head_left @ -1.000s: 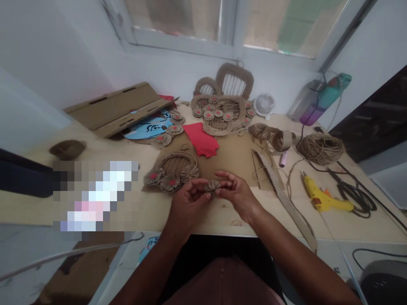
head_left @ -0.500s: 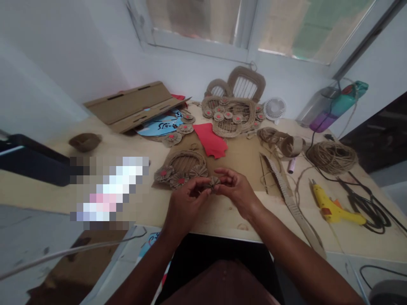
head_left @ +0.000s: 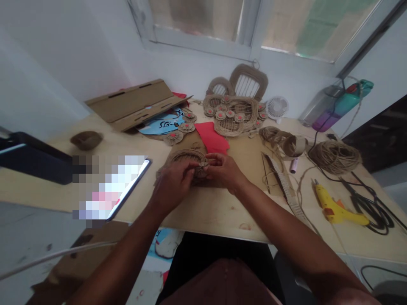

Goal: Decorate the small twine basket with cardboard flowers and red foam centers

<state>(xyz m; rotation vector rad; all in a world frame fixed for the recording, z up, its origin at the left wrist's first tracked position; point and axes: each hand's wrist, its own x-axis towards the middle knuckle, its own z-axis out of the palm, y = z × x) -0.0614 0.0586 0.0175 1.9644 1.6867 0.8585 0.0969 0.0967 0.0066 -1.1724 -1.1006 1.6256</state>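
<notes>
A small pleated brown rosette [head_left: 202, 170] is pinched between the fingertips of both hands. My left hand [head_left: 174, 180] grips its left side and my right hand [head_left: 224, 173] its right. Just behind and beneath the fingers lies a twine-wrapped arched piece [head_left: 186, 154] with twine strands across its opening. My left hand and the rosette hide most of its lower part. Touching the fingers of my right hand from behind is a sheet of red paper [head_left: 211, 137], which lies on brown cardboard [head_left: 244, 163].
Twine-wrapped pieces [head_left: 248, 82] and rosettes with red centres [head_left: 173, 136] stand or lie at the back. On the right are a yellow glue gun [head_left: 337, 207], a twine coil [head_left: 337, 156] and a corrugated strip [head_left: 281, 176]. A phone [head_left: 127, 195] lies left; a small fan [head_left: 277, 107] stands behind.
Both hands have moved forward and left with the rosette, from the near side of the arched twine piece to over its right part. My left hand now covers much of that piece.
</notes>
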